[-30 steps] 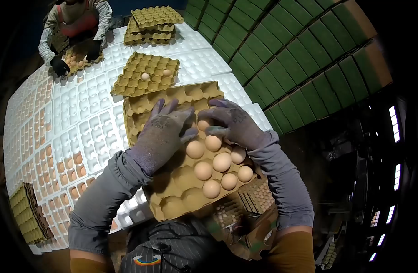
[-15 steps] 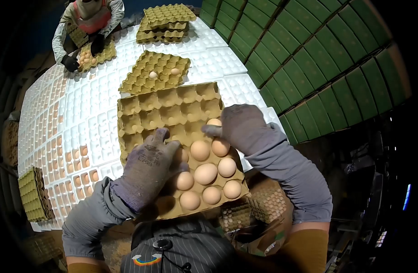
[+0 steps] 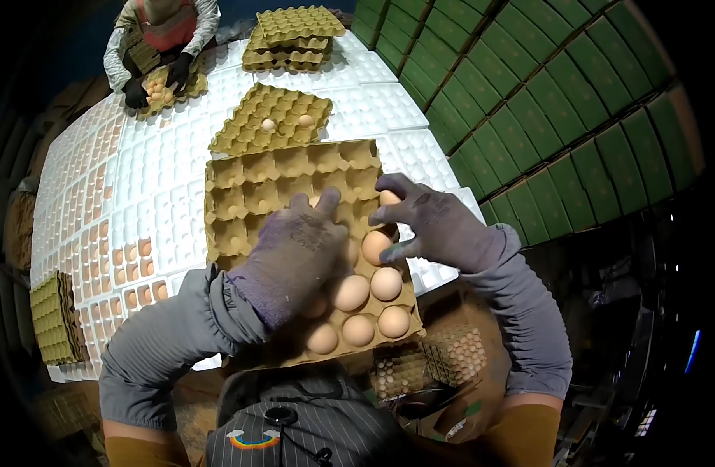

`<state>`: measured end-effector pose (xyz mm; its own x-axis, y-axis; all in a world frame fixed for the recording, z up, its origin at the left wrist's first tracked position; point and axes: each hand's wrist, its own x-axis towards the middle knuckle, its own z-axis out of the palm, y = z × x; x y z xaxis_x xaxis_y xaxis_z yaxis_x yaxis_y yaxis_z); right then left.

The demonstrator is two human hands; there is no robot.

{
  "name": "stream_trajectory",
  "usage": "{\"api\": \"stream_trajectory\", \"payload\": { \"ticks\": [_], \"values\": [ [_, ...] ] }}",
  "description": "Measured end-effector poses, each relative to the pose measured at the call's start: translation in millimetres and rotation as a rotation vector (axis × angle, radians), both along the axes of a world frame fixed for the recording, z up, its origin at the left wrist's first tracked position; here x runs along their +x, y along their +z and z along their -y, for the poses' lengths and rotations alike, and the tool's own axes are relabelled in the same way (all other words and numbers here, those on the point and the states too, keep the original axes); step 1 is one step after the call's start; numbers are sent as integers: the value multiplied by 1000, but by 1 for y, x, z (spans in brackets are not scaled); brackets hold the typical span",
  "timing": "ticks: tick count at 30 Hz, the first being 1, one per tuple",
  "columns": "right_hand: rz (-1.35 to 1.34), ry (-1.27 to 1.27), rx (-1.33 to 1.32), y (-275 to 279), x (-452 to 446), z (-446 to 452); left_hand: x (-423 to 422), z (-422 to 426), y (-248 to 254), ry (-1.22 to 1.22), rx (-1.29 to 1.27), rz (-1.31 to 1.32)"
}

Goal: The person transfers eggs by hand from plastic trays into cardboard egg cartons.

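A brown egg tray (image 3: 260, 194) is set in front of the body, at the middle of the view, with its near edge turned toward the person. Its near right part is filled with eggs (image 3: 350, 293), while bare cups are shown along the far rows and down the far left side. The left hand (image 3: 287, 253) is laid over the middle of the tray, back upward, with its fingers reaching toward the far rows. A pale bit of egg is seen beside its fingertips; the palm is hidden, so whether anything is gripped cannot be told. The right hand (image 3: 439, 227) is held at the tray's right edge, thumb and fingers spread apart. One egg is touched by the thumb, and another is seen among the fingers; whether that one is clamped cannot be told. Both hands are covered by stained gloves (image 3: 295, 229), and the forearms by grey sleeves (image 3: 159, 342).

Just beyond, a second tray (image 3: 245, 128) is placed, with two eggs in it. Farther back, more brown trays (image 3: 299, 25) are stacked. White trays (image 3: 163, 167) are spread around these, some filled with eggs at the left. At the far left, another tray is worked over by a co-worker's black-gloved hands (image 3: 178, 71). Green boxes (image 3: 521, 117) are piled at the right.
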<state>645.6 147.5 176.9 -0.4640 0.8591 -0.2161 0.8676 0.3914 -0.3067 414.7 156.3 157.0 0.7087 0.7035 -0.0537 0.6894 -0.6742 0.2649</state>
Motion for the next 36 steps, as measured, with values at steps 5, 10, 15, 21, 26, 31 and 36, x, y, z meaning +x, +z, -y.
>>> {"api": "stream_trajectory", "payload": {
  "ticks": [5, 10, 15, 21, 26, 31, 36],
  "values": [
    [167, 143, 224, -10, -1, 5, -32, -4, -10, 41, -76, 421],
    [-600, -214, -17, 6, 3, -3, -138, -3, -29, 258, -1173, 1303],
    [-858, -243, -225, 23, -94, -29, -248, 8, -108, 380, -1322, 1711],
    [-526, -32, -428, 2, -303, -83, -399, 31, -157, 986, -936, 1448],
    [-94, 136, -123, -135, -450, -143, -497, -20, -205, 1039, -914, 1611],
    [180, 117, 156, -235, -539, -179, -522, -95, -255, 1054, -833, 1410],
    [-178, 115, 78, -276, -558, -176, -546, -97, -281, 960, -936, 1479]
  ]
}}
